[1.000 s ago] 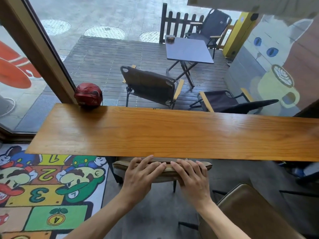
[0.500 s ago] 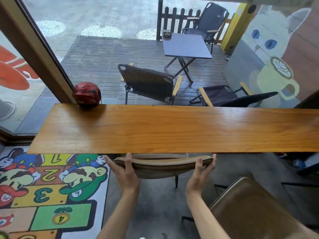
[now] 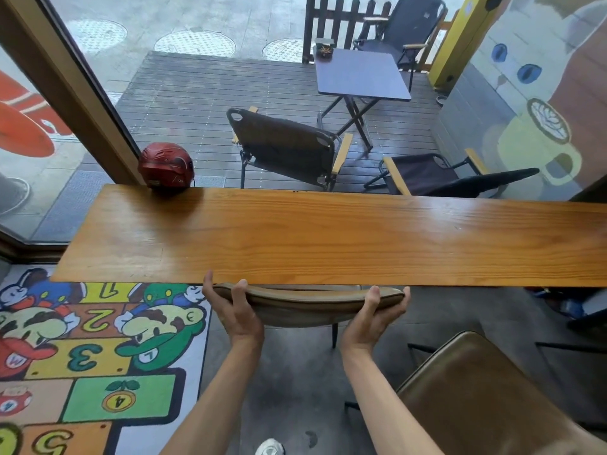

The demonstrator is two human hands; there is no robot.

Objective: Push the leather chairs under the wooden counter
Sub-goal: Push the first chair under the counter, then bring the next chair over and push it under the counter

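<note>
A long wooden counter point(image 3: 328, 238) runs across the view in front of a window. Under its near edge stands a tan leather chair point(image 3: 305, 305); only the curved top of its backrest shows, the seat is hidden beneath the counter. My left hand point(image 3: 235, 310) grips the backrest's left end, thumb toward the counter. My right hand point(image 3: 374, 318) grips the right end the same way. A second brown leather chair point(image 3: 486, 399) stands out from the counter at the lower right, beside my right forearm.
A red helmet point(image 3: 166, 166) rests on the counter's far left corner against the window frame. A painted hopscotch mat point(image 3: 92, 356) covers the floor at left. Grey floor lies between the two chairs. Outside the glass are folding chairs and a small table point(image 3: 359, 73).
My hands moved from lying flat on top of the backrest to gripping its two ends. The chair has slid further under the counter.
</note>
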